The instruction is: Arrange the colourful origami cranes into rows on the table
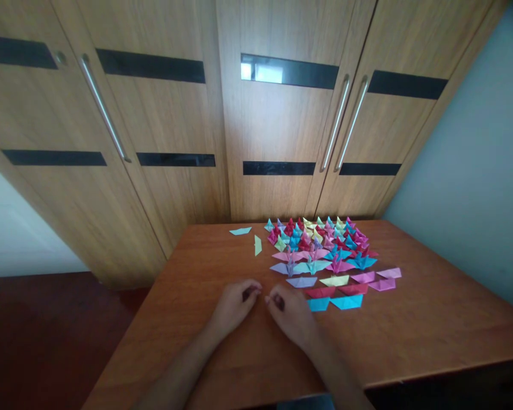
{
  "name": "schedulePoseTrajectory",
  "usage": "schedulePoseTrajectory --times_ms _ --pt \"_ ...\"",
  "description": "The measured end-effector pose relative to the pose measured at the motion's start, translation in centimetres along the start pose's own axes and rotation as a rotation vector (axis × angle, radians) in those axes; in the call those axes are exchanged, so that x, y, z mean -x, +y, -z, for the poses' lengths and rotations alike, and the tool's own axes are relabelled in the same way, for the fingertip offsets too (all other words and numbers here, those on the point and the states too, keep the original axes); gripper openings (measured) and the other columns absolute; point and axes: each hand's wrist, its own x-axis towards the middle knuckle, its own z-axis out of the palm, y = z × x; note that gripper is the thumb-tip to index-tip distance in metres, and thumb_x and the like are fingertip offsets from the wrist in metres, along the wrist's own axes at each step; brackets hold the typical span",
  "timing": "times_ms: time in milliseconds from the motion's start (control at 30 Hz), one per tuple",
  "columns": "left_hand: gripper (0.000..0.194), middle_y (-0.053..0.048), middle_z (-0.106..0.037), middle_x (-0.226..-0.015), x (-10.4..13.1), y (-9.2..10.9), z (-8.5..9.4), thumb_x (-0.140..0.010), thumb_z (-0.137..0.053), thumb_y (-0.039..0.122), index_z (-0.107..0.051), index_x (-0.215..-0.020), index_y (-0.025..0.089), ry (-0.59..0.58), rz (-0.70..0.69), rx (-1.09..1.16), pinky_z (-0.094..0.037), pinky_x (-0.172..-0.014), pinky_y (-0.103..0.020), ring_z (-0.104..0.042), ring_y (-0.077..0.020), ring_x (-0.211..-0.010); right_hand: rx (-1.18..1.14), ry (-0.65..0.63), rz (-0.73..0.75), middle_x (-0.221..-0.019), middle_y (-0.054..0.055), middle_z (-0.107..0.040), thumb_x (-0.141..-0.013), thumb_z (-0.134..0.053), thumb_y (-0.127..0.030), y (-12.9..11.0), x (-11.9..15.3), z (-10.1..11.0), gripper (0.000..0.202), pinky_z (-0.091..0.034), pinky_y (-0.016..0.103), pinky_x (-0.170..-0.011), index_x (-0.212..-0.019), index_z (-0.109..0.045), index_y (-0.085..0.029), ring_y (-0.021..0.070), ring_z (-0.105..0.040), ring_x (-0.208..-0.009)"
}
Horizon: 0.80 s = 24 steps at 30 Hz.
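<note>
My left hand [236, 304] is closed over the middle of the wooden table [179, 341], thumb against the fingers; anything in the pinch is too small to tell. Facing it, with a narrow gap between them, my right hand [291, 313] is also curled, and nothing can be made out in it. Right beside the right hand lie folded blue papers [347, 302] and red papers [354, 289]. Behind these is a dense group of colourful folded paper cranes [312, 266]. A pale yellow folded strip [257, 245] and a light green one [240, 231] lie left of the cranes.
Lilac paper [301, 282], yellow paper [334, 281] and pink papers [385, 284] form rows in front of the cranes. A wooden wardrobe [277, 131] with metal handles stands behind the table. A pale wall [474, 171] rises at the right.
</note>
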Motion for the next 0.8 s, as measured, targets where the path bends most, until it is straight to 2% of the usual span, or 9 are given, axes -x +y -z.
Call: schedulePoseTrajectory --times_ms 67,133,233,333,567,800 --pt "0.020 -0.002 -0.069 -0.090 -0.6 -1.1 1.0 -0.081 -0.048 0.019 -0.066 -0.089 0.021 0.085 0.012 -0.065 -0.045 -0.077 -0.025 -0.062 -0.0162 -0.083 -0.008 -0.049 0.027 -0.060 -0.003 -0.060 -0.082 -0.051 -0.025 -1.3 -1.1 -1.7 0.017 -0.029 0.021 -0.053 -0.067 -0.057 -0.020 0.0110 -0.053 -0.057" --pt "0.020 -0.003 -0.068 -0.092 -1.4 -2.3 2.1 -0.079 -0.049 0.017 -0.065 -0.091 0.020 0.121 0.035 -0.125 -0.046 -0.077 -0.026 -0.062 -0.0163 -0.084 0.005 -0.082 0.026 -0.062 -0.003 -0.061 -0.082 -0.052 -0.024 -2.1 -1.8 -2.9 0.015 -0.028 0.021 -0.053 -0.068 -0.058 -0.021 0.0109 -0.054 -0.057" --pt "0.024 -0.004 -0.066 -0.098 -3.2 -4.1 3.5 -0.077 -0.052 0.016 -0.064 -0.097 0.020 0.125 0.066 -0.271 -0.046 -0.080 -0.027 -0.061 -0.0169 -0.087 0.058 -0.098 0.025 -0.064 -0.002 -0.063 -0.081 -0.053 -0.025 -2.5 -2.0 -3.8 0.013 -0.026 0.022 -0.054 -0.070 -0.058 -0.021 0.0115 -0.055 -0.059" --pt "0.029 -0.007 -0.062 -0.111 -6.0 -5.6 4.5 -0.077 -0.054 0.017 -0.061 -0.106 0.019 0.164 0.114 -0.437 -0.043 -0.089 -0.030 -0.057 -0.0194 -0.101 0.107 -0.091 0.052 -0.066 -0.003 -0.064 -0.081 -0.053 -0.026 -2.4 -1.8 -4.1 0.012 -0.025 0.023 -0.054 -0.071 -0.058 -0.022 0.0119 -0.056 -0.061" --pt "0.043 -0.013 -0.054 -0.121 -12.9 -8.3 5.2 -0.082 -0.050 0.029 -0.047 -0.123 0.015 0.278 0.271 -0.595 -0.037 -0.096 -0.035 -0.048 -0.0244 -0.115 -0.015 -0.076 0.013 -0.062 -0.004 -0.061 -0.083 -0.051 -0.025 -1.6 -2.1 -4.4 0.016 -0.024 0.021 -0.053 -0.069 -0.057 -0.021 0.0091 -0.053 -0.057" --pt "0.053 -0.015 -0.045 -0.132 -15.4 -9.9 5.4 -0.081 -0.047 0.046 -0.045 -0.128 0.022 0.203 0.300 -0.708 -0.036 -0.093 -0.049 -0.042 -0.0347 -0.119 -0.059 -0.041 -0.003 -0.059 -0.004 -0.059 -0.082 -0.052 -0.027 -1.5 -2.3 -4.6 0.016 -0.024 0.020 -0.052 -0.068 -0.056 -0.021 0.0081 -0.050 -0.054"
